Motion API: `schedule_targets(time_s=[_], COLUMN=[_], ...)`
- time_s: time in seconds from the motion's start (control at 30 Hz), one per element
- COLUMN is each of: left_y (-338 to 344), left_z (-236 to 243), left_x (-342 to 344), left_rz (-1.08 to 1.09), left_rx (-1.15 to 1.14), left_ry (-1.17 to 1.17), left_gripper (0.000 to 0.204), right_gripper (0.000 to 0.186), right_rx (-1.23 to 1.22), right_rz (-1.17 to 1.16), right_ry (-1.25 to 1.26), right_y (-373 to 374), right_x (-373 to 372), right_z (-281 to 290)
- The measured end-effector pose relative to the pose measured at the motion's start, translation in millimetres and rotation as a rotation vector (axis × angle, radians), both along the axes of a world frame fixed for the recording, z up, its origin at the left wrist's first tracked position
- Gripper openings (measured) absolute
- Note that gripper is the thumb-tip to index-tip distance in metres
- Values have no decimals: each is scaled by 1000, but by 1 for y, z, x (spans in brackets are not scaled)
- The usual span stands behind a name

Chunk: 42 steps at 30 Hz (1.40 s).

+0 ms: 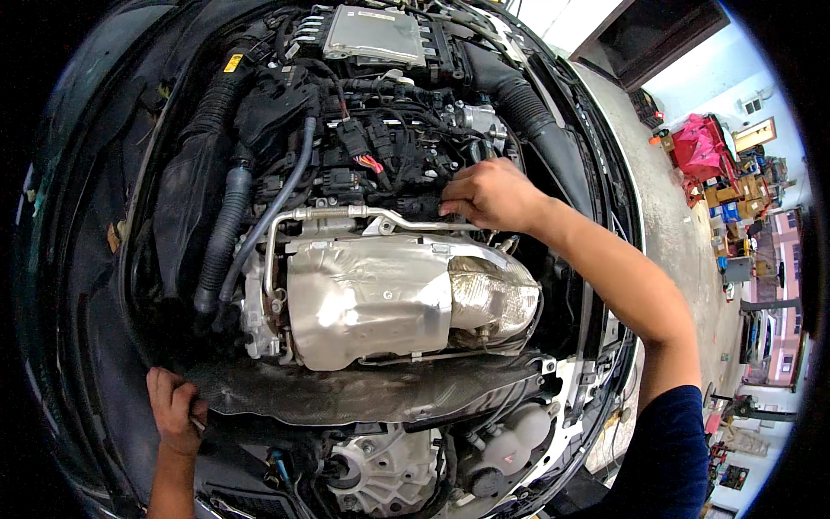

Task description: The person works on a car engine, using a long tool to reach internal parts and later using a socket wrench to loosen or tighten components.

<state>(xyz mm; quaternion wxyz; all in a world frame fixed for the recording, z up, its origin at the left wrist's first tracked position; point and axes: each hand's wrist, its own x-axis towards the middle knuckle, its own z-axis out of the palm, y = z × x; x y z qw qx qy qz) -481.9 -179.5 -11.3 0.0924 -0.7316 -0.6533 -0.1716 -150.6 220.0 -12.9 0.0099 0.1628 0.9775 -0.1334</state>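
Open engine bay of a car, seen from above. The right hand [490, 195] reaches across the engine, fingers curled and pressed together, their tips buried among the black wiring connectors [380, 147] just above the thin metal pipe [346, 213]; whether they pinch a plug or only press on it cannot be told, since the fingertips are hidden. The left hand [173, 411] grips the front edge of the bay [328, 398], fingers wrapped over the dark panel, and appears to brace the body. Below the right hand lies the silver heat shield [372, 298], with a corrugated black hose [226, 227] at its left and the grey control unit [373, 35] at the far side. The step in hand looks like work on a connector or fastener in the harness. Judged from the crowding, the next move calls for a careful, mostly blind grip, kept clear of the neighbouring wires and the pipe.
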Motion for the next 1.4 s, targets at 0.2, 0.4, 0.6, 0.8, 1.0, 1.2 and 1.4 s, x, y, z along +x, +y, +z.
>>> schedule_targets(time_s=[0.2,0.4,0.6,0.8,1.0,1.2,1.4], left_y=[2,-3,-8,-8,-7,6,0], left_z=[-1,-6,-7,-5,-10,7,-1], left_x=[0,-6,2,5,-4,8,12], left_rz=[-27,-22,45,5,-80,-36,-20], left_rx=[15,2,-7,-21,-21,-16,-61], left_ry=[-2,16,-17,-86,35,-11,-38], left_gripper=[27,27,33,27,27,30,33], right_gripper=[16,11,9,11,12,13,12], right_rx=[12,212,184,222,221,13,12], right_rz=[165,227,252,258,190,74,56], right_ry=[31,-15,-83,-19,-25,36,-76], right_y=[4,6,6,7,14,5,7], right_x=[-2,-12,-15,-14,-19,-24,-17], right_z=[-2,-13,-13,-16,-32,-5,-15])
